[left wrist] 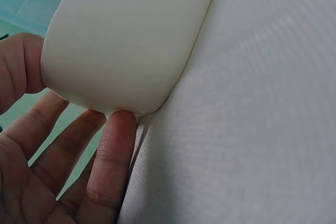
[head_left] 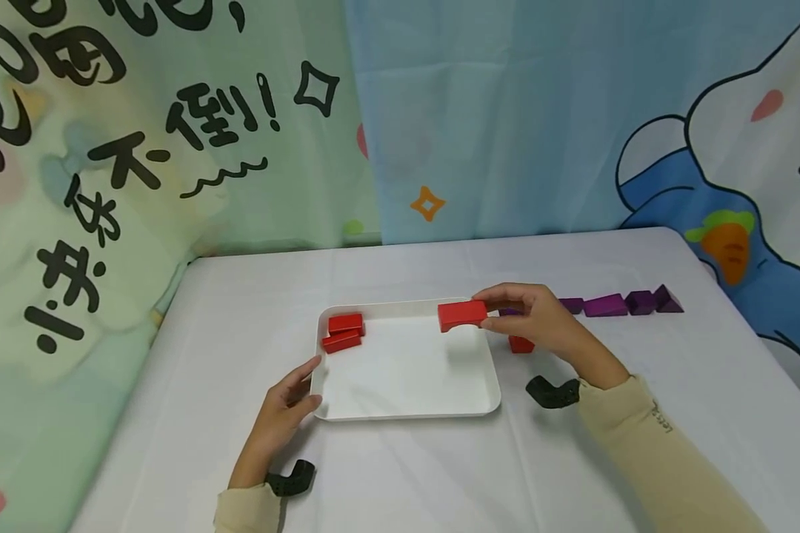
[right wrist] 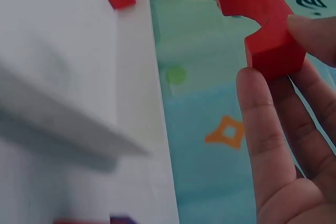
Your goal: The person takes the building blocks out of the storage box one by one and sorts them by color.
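My right hand [head_left: 545, 326] pinches a red arch block [head_left: 462, 314] by one end, above the right part of a white tray [head_left: 407, 413]. In the right wrist view, the curved cutout of this block shows clearly. At the tray's left side, my left hand [head_left: 287, 411] touches the outer wall with fairly straight fingers [left wrist: 111, 166] and thumb. Two red blocks [head_left: 344, 332] lie inside the tray by its left wall. Another red block [head_left: 521, 344] sits on the table, partly hidden behind my right hand.
A row of several purple blocks [head_left: 605, 306] stretches along the table right of the tray, partly covered by my right hand. The white-clothed table [head_left: 427, 481] meets printed curtains [head_left: 487, 118] at its back. Black wrist mounts [head_left: 552, 392] stick out under both sleeves.
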Demonstrator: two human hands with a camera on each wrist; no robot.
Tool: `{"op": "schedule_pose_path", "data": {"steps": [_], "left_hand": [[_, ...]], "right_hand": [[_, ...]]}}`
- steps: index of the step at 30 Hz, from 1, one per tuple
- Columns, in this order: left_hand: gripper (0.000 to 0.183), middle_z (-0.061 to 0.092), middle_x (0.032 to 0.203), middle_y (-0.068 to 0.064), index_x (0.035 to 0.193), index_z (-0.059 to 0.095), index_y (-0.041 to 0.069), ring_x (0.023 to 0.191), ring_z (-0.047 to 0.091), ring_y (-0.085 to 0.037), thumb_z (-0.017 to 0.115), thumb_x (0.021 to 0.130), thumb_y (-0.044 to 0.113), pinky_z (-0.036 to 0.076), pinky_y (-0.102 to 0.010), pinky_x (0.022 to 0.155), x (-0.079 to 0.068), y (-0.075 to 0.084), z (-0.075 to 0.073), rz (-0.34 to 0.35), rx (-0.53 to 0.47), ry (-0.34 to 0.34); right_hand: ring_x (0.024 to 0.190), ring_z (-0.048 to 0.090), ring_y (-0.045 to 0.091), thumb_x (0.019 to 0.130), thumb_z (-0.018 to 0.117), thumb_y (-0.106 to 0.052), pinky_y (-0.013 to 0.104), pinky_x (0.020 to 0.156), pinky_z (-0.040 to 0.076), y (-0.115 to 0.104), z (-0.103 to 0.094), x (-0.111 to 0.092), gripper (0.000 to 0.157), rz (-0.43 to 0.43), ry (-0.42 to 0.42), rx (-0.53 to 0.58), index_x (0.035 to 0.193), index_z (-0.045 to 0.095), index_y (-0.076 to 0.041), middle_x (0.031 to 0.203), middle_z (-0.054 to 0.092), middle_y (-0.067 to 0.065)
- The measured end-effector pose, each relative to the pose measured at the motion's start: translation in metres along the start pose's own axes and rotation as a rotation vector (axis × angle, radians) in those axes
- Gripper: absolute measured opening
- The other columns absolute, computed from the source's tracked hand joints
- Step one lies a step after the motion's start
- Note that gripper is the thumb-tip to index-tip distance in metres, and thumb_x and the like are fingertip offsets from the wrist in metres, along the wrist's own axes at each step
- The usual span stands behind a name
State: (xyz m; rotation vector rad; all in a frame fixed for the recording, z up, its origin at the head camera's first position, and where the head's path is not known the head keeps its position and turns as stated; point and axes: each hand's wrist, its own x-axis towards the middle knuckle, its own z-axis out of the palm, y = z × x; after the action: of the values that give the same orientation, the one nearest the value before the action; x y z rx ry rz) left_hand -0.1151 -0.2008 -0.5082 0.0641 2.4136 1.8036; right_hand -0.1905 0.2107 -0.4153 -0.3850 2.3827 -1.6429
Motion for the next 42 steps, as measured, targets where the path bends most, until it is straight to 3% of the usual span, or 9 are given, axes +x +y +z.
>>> {"op": "schedule_pose_path", "data": {"steps": [5,14,16,19,22,28,32,35,42], "left_hand": [[0.059,0.054,0.159,-0.026,0.154,0.056,-0.003,0.141,0.056,-0.049,0.066,0.096,-0.006,0.045,-0.061,0.116,-0.002,0.001,-0.001,-0.005,0.006,0.013],[0.06,0.054,0.158,-0.026,0.155,0.056,-0.003,0.141,0.057,-0.048,0.066,0.096,-0.005,0.046,-0.06,0.115,-0.002,0.003,0.0,-0.011,0.014,0.013],[0.06,0.054,0.158,-0.025,0.155,0.056,-0.002,0.14,0.057,-0.048,0.066,0.096,-0.005,0.046,-0.06,0.115,-0.003,0.002,-0.001,-0.014,0.017,0.014],[0.059,0.054,0.158,-0.026,0.155,0.056,-0.002,0.14,0.057,-0.048,0.066,0.097,-0.004,0.047,-0.06,0.115,-0.003,0.002,-0.002,-0.014,0.021,0.016],[0.059,0.053,0.159,-0.026,0.155,0.055,-0.002,0.141,0.056,-0.048,0.066,0.097,-0.004,0.045,-0.059,0.116,-0.003,0.002,-0.002,-0.015,0.01,0.013],[0.059,0.052,0.16,-0.026,0.155,0.054,-0.003,0.142,0.055,-0.049,0.066,0.097,-0.005,0.043,-0.061,0.118,-0.003,0.003,-0.002,-0.017,0.006,0.008],[0.059,0.051,0.16,-0.026,0.155,0.054,-0.003,0.142,0.054,-0.049,0.065,0.097,-0.005,0.042,-0.063,0.118,-0.003,0.003,-0.001,-0.01,0.011,0.007],[0.06,0.051,0.16,-0.026,0.155,0.054,-0.003,0.143,0.054,-0.05,0.065,0.097,-0.005,0.042,-0.063,0.119,-0.003,0.003,0.0,-0.012,0.01,0.004],[0.061,0.053,0.16,-0.025,0.156,0.056,0.001,0.141,0.056,-0.048,0.065,0.096,-0.006,0.05,-0.059,0.112,-0.002,0.001,0.002,-0.058,0.008,0.006]], "right_hand": [[0.114,0.064,0.011,0.101,0.075,-0.011,0.021,0.088,0.059,0.011,-0.025,-0.02,0.046,0.017,0.072,-0.107,0.145,0.064,0.002,0.138,0.067,0.024],[0.111,0.052,-0.02,0.102,0.071,0.0,0.006,0.085,0.051,0.045,-0.064,-0.055,0.044,-0.092,0.198,-0.312,0.144,0.062,0.009,0.137,0.067,0.019],[0.115,0.058,-0.01,0.101,0.071,0.002,0.004,0.084,0.049,0.052,-0.071,-0.06,0.042,-0.076,0.224,-0.349,0.142,0.063,0.009,0.136,0.068,0.021],[0.126,0.065,0.027,0.102,0.069,0.003,0.001,0.083,0.046,0.06,-0.078,-0.067,0.042,-0.024,0.249,-0.382,0.143,0.062,0.01,0.139,0.062,0.035],[0.13,0.052,0.062,0.104,0.067,0.002,-0.002,0.08,0.042,0.067,-0.086,-0.074,0.043,0.033,0.266,-0.404,0.145,0.059,0.011,0.141,0.058,0.04],[0.129,0.049,0.066,0.105,0.065,0.001,-0.003,0.077,0.038,0.085,-0.101,-0.084,0.045,0.134,0.251,-0.438,0.147,0.055,0.013,0.142,0.053,0.044],[0.13,0.047,0.066,0.105,0.065,0.002,0.035,0.098,0.061,0.094,-0.107,-0.086,0.045,0.206,0.213,-0.467,0.147,0.053,0.013,0.145,0.05,0.045],[0.13,0.048,0.064,0.104,0.065,0.004,0.072,0.103,0.046,0.101,-0.108,-0.087,0.045,0.235,0.211,-0.476,0.147,0.054,0.014,0.144,0.05,0.045],[0.136,0.041,0.066,0.105,0.063,0.004,0.078,0.107,0.041,0.104,-0.109,-0.087,0.051,0.299,0.195,-0.428,0.152,0.047,0.013,0.151,0.043,0.046]]}}
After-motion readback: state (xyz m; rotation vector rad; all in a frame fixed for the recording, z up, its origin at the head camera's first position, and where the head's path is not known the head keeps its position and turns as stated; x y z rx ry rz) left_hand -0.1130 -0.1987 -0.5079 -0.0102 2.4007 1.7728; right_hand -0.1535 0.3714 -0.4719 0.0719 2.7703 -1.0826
